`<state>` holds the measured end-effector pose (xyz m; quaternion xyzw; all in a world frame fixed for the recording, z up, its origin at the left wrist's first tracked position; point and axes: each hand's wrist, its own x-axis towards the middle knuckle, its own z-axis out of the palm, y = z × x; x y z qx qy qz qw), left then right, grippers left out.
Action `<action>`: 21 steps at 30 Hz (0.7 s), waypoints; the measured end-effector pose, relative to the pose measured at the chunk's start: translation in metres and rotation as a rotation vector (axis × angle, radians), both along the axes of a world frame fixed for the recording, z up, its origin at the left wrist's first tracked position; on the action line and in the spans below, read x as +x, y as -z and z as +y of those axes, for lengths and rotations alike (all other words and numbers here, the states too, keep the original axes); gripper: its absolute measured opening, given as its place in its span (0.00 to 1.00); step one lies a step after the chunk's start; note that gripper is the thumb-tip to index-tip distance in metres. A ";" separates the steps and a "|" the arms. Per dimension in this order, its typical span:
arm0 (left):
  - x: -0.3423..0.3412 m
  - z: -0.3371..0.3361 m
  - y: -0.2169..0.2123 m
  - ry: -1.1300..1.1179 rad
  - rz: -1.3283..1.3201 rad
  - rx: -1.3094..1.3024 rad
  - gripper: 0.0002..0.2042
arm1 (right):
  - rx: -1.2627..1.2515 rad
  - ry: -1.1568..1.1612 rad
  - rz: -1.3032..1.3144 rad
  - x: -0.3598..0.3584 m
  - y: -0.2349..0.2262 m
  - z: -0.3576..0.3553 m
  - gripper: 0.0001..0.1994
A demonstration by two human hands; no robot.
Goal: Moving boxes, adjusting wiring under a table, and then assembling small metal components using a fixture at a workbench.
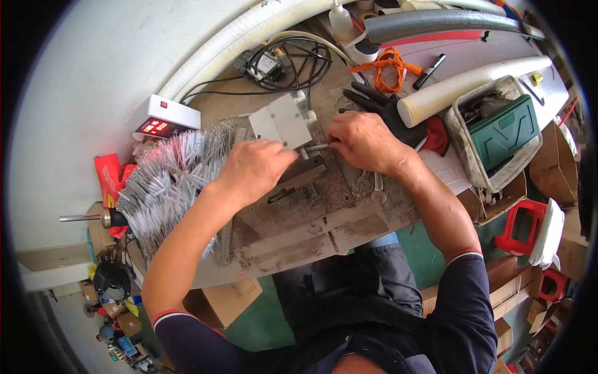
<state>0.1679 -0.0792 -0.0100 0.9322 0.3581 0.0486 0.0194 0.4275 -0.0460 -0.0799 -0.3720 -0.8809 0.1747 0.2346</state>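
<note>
Workbench [349,234], worn and stained wood, is the biggest thing I see and my landmark; everything sits on or beside it. Along its far edge run long foam-wrapped pipes, one white and ribbed [249,34], one grey and smooth [436,23]. At the bench's left end lies a bristling heap of thin grey plastic tubes [165,184]. Off its right end stands a grubby white tub holding a green case [503,131]. Near the bench's middle sits a dark metal jig [305,177], with a pale boxy block [283,121] just behind it. My left hand [252,168] is curled loosely over the jig's left side; I cannot tell what it grips. My right hand [361,140] pinches narrow on a short ribbed grey tube [317,147], which lies level between block and jig. A black glove [383,106] lies behind that hand.
</note>
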 end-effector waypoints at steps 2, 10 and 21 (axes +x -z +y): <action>0.008 0.009 0.003 0.126 0.167 0.096 0.07 | 0.008 0.017 -0.017 0.006 0.000 0.001 0.06; 0.008 0.013 -0.006 0.299 0.310 0.146 0.05 | 0.046 -0.054 -0.016 -0.008 0.018 0.003 0.05; 0.020 0.025 0.001 0.334 0.127 0.092 0.03 | 0.081 0.033 0.049 -0.001 0.022 0.004 0.05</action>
